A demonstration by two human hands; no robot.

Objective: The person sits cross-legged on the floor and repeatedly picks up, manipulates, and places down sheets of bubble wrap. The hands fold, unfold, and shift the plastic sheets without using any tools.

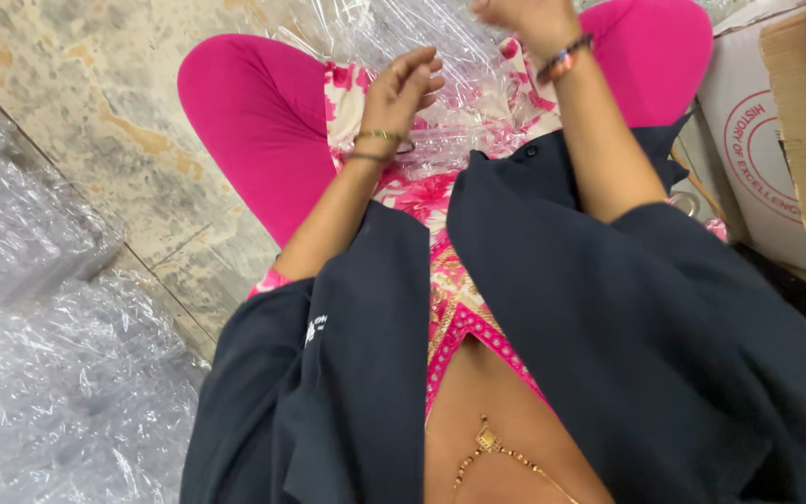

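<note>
The clear plastic sheet (440, 93) lies crumpled across the person's lap, just beyond and under the left hand (403, 89), whose loosely curled fingers touch it, while the right hand (524, 14), closed at the frame's top, seems to pinch its far edge.

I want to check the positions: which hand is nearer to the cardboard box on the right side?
The right hand is nearer. It is raised at the top edge, with only the pink knee between it and the cardboard box. The left hand rests on the clear plastic sheet, farther left.
</note>
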